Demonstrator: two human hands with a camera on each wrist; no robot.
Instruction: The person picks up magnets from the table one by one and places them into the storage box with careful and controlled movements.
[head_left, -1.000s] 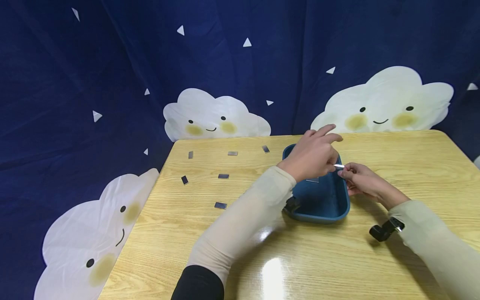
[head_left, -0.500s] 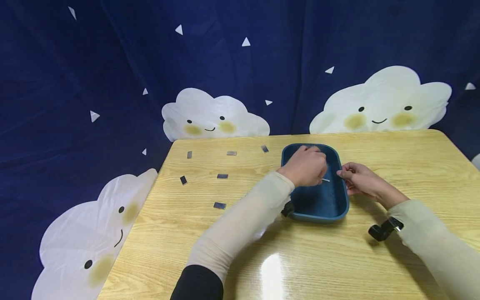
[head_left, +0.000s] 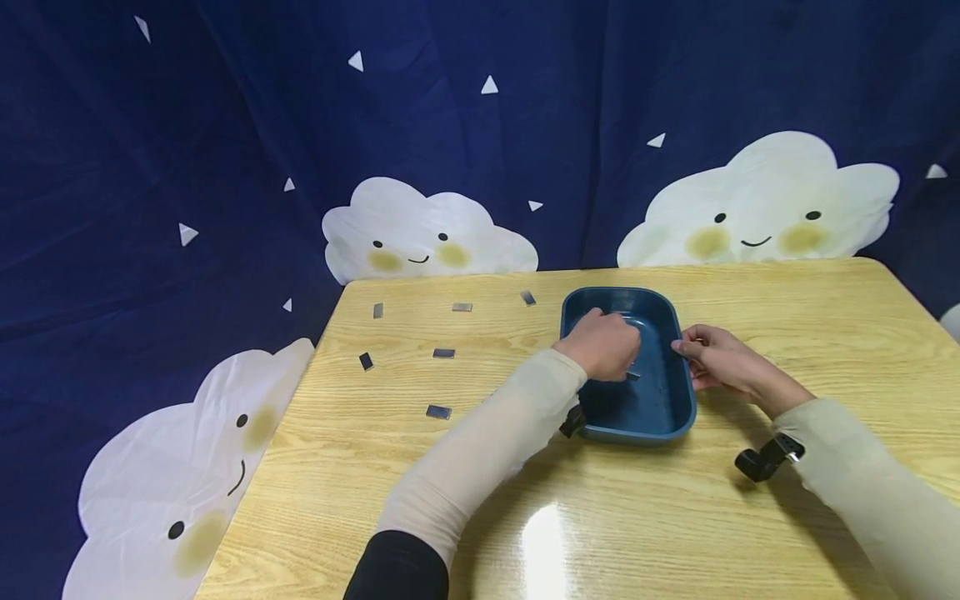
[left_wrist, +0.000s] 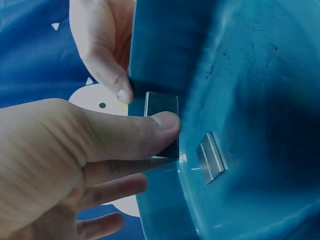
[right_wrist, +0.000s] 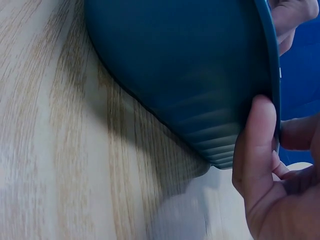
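My left hand reaches into a blue plastic bin and holds a small flat rectangular metal plate, pinched with the thumb pressed across its face. The left wrist view shows the remaining fingers extended below. Close by, two thin metal plates lie against each other inside the bin. My right hand pinches the bin's right rim; in the right wrist view its thumb presses the outer wall while other fingers pass over the edge.
Several similar dark or silvery plates lie spaced out on the wooden table left of the bin, the nearest plate toward the front. A dark blue curtain with clouds hangs behind the table. A black wrist camera juts from the right sleeve.
My left hand has moved from beside the right fingertips at the rim down and leftward into the bin, carrying the plate. The right hand stays at the rim.
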